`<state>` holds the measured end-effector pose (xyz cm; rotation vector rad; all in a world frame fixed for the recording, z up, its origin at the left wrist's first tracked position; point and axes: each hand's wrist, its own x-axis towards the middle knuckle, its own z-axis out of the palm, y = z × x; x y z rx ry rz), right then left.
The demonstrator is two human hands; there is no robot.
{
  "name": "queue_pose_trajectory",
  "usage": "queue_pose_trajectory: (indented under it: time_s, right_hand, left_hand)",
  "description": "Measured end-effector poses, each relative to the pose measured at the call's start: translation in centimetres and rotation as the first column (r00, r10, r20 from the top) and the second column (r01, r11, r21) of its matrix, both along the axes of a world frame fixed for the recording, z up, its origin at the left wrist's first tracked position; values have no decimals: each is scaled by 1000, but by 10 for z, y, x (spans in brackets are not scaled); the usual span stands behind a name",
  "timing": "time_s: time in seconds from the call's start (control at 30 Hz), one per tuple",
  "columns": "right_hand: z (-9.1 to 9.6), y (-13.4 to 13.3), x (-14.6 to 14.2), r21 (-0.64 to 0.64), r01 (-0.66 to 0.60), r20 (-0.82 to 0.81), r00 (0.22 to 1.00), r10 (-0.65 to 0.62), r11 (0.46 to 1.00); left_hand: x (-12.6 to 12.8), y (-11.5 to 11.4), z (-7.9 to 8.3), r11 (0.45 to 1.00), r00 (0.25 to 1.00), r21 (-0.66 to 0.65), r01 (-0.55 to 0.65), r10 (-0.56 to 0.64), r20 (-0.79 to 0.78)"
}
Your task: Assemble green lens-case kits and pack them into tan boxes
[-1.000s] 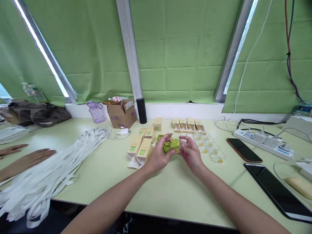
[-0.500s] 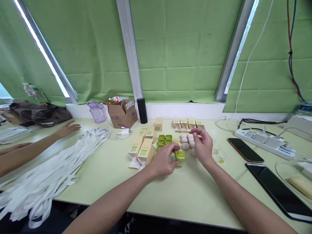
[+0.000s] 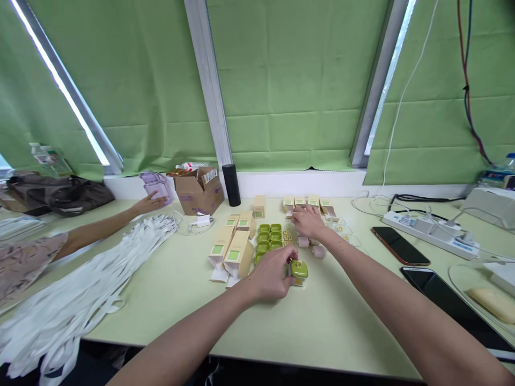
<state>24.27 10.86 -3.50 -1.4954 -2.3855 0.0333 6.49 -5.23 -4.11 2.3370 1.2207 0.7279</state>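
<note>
Green-lidded container (image 3: 298, 272) | left fingers (image 3: 290, 251) — clamped on it | right fingers (image 3: 300, 215) — cannot tell

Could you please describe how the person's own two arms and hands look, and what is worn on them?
No sleeve shows on the left forearm or the right forearm. The left hand and right hand are ungloved, and no watch or bracelet shows at either wrist. Rings cannot be ruled out at this size.
</note>
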Motion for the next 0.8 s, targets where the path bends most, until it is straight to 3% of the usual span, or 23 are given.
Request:
queue_pose_trajectory:
  time_s: [0.2,0.4,0.5,0.63,0.8]
  right_hand:
    - [1,16,-20,-77,17,206,979,-1,997]
    - [0,20,-25,-64,25,279,960,-6,998]
    - [2,18,-23,-12,7,257,966,-4,1000]
    - [8,9,-19,94,8,176,984,-24,996]
    - [11,-30,-16,239,18,63,997,-34,971]
  left_hand:
    - [-2,5,-2,998,997,41,46,-43,-72]
    - [-7,4,0,986,993,117,118,-113,-45]
    - [-10,4,-1,982,989,162,102,-117,90]
    - [-10,8,-5,975,944,220,-12,-61,324]
    - [-10,19,-7,986,791,76,-148,72,607]
